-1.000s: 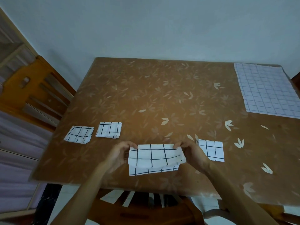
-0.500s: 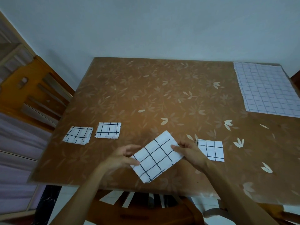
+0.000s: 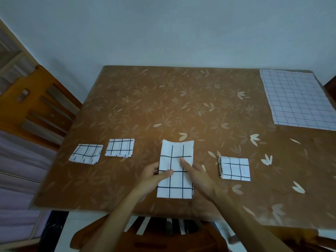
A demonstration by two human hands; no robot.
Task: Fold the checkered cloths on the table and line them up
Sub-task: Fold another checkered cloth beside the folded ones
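Currently at the second fold, judging by the layout. Locate the half-folded cloth (image 3: 175, 170) near the front edge of the bench (image 3: 163, 106), lying flat as a long strip, short ends pointing away from and toward the person.

Check the left grip (image 3: 154, 176): closed on the strip's left edge, thumb on top, fingers at the edge. Check the right grip (image 3: 198, 177): open, fingers straight, forefinger pressing flat on the strip's middle. Read this hold as serving two purposes: stops the layers from sliding apart, and marks the line for the next fold, probably far end over near end, to give a square.

Note the material: thin white fabric with bold black grid lines, limp, far edge slightly wavy. Expect the layers to creep unless pressed.

Compare with the finished pieces. Find the leftmost folded square (image 3: 86, 154) and the second folded square (image 3: 120, 147) side by side at the left, just apart, starting the row. Find the third folded square (image 3: 234, 169) near the right grip, well apart from that row. Find the large cloth (image 3: 298, 99), of finer and paler grid, spread flat at the far right corner, not yet folded. Bench cover: brown, smooth, leaf-printed.
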